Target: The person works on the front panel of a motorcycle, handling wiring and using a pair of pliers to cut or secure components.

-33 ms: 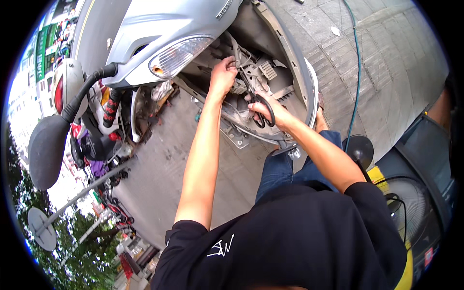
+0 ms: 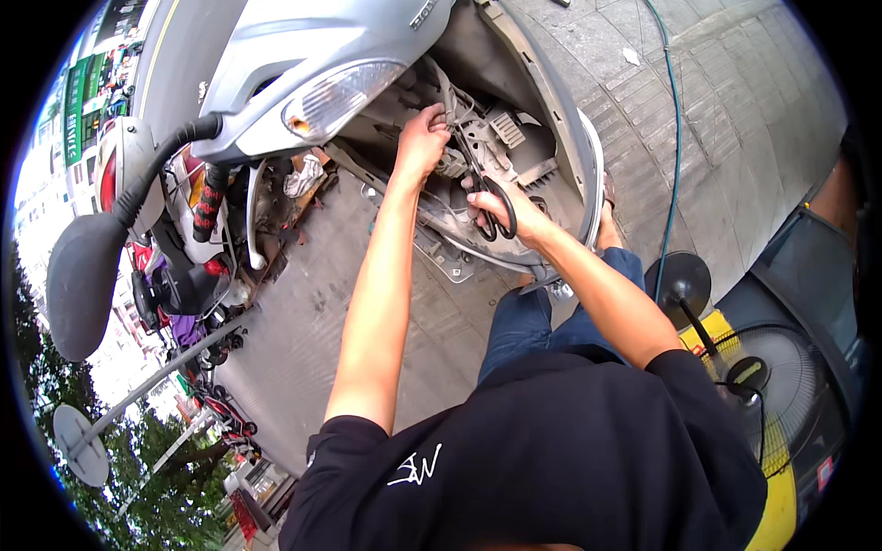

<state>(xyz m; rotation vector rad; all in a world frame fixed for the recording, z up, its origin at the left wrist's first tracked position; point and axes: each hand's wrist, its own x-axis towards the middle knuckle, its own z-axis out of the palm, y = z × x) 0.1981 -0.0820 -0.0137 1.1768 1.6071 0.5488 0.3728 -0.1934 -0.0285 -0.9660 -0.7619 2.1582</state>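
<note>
My right hand (image 2: pixel 507 216) is closed through the black loop handles of a pair of scissors (image 2: pixel 497 204). The blades point up and left into the opened front of a silver scooter (image 2: pixel 322 46), close to my left hand's fingers. My left hand (image 2: pixel 424 142) is closed with its fingertips pinched at a greyish cable (image 2: pixel 446 89) inside the cavity. The exact spot of the grip is partly hidden by the fingers. Beside the hands sits a ribbed grey part (image 2: pixel 505 129) among dusty brackets and wiring. Whether the blades touch the cable, I cannot tell.
The scooter's headlight (image 2: pixel 344 96) and black mirror (image 2: pixel 89 286) stand to the left. A curved panel edge (image 2: pixel 551 101) borders the cavity on the right. A green-blue hose (image 2: pixel 680 138) crosses the paving. At lower right is a fan (image 2: pixel 767 386) near a yellow surface.
The view has shifted slightly, and more of the fan shows. Both hands keep their places in the scooter's front, with the scissors still in the right.
</note>
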